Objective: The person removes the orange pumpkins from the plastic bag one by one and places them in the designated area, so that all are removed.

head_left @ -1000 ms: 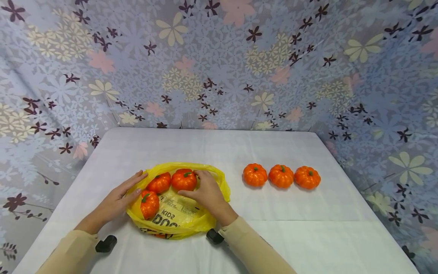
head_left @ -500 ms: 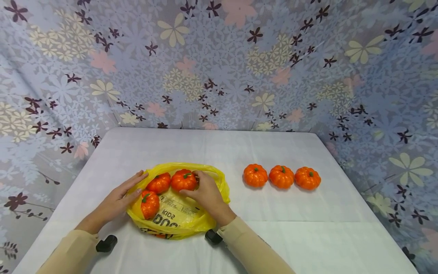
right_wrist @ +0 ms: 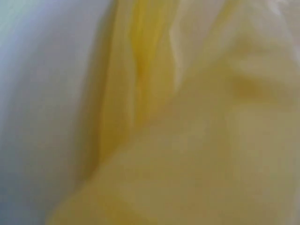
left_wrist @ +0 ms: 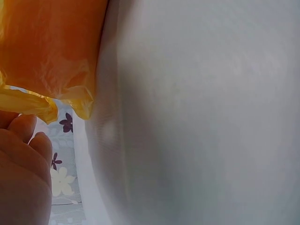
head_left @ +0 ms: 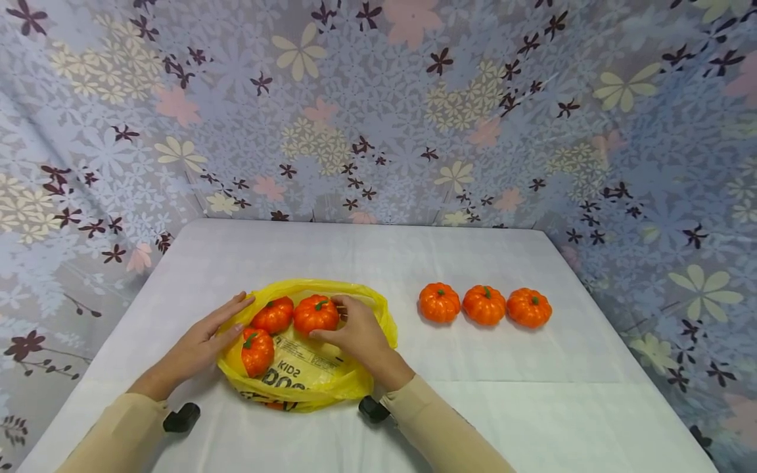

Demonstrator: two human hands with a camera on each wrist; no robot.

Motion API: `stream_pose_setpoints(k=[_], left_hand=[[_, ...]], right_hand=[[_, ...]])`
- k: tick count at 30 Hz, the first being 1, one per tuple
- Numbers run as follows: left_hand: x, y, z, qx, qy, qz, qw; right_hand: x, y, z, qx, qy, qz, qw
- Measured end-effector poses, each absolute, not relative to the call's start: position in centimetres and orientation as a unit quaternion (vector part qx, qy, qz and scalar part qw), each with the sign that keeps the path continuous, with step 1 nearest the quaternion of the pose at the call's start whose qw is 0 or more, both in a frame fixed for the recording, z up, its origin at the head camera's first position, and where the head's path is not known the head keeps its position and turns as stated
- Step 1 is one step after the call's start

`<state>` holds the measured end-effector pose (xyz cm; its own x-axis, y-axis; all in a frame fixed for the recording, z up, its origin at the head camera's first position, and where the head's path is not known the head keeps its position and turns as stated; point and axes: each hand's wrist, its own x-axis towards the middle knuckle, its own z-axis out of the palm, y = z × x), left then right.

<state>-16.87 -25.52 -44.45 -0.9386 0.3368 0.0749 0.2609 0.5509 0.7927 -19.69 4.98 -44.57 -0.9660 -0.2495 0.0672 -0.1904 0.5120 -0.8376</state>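
Observation:
A yellow plastic bag lies on the table with its mouth spread toward me. Inside it are three small orange pumpkins: a lower left pumpkin, a middle pumpkin and a right-hand pumpkin. My right hand reaches into the mouth and holds the right-hand pumpkin between thumb and fingers. At the bag's left rim rests my left hand, fingers extended and thumb lying over the edge. In the left wrist view, its fingers are right below the yellow rim. Blurred yellow plastic fills much of the right wrist view.
To the right of the bag, three more orange pumpkins stand in a row: a near one, a middle one and a far-right one. A white cloth covers the table. Flowered fabric rises behind it.
The pumpkin in my right hand has shifted slightly left and turned a little, looking brighter. My left hand stays at the rim, and the bag keeps its place.

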Motion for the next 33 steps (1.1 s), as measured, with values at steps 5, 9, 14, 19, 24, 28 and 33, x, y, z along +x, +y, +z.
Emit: stream_pose_setpoints(k=[5, 9, 14, 19, 24, 28, 33], left_hand=[[-16.9, -25.7, -44.5, 0.164, 0.882, 0.439, 0.044], [-16.8, -25.8, -44.5, 0.161, 0.881, 0.442, 0.045], [-16.8, -26.0, -44.7, 0.16, 0.879, 0.445, 0.048], [-16.7, -26.0, -44.8, 0.156, 0.875, 0.455, 0.055], [-16.6, -26.0, -44.7, 0.152, 0.87, 0.466, 0.058], [-16.7, -25.9, -44.8, 0.154, 0.869, 0.467, 0.059], [-16.8, -25.8, -45.0, 0.153, 0.87, 0.465, 0.058]], right_hand=[[-19.4, 5.6, -44.1, -0.135, 0.855, -0.5, 0.023], [-19.0, 6.1, -43.3, -0.145, 0.849, -0.509, 0.022], [-18.6, 6.8, -42.4, -0.162, 0.849, -0.504, 0.013], [-18.6, 7.7, -41.9, -0.162, 0.849, -0.503, -0.004], [-18.8, 8.8, -41.6, -0.148, 0.85, -0.506, -0.022], [-18.7, 9.7, -41.4, -0.134, 0.846, -0.515, -0.028], [-18.3, 11.0, -41.3, -0.116, 0.842, -0.526, -0.035]])
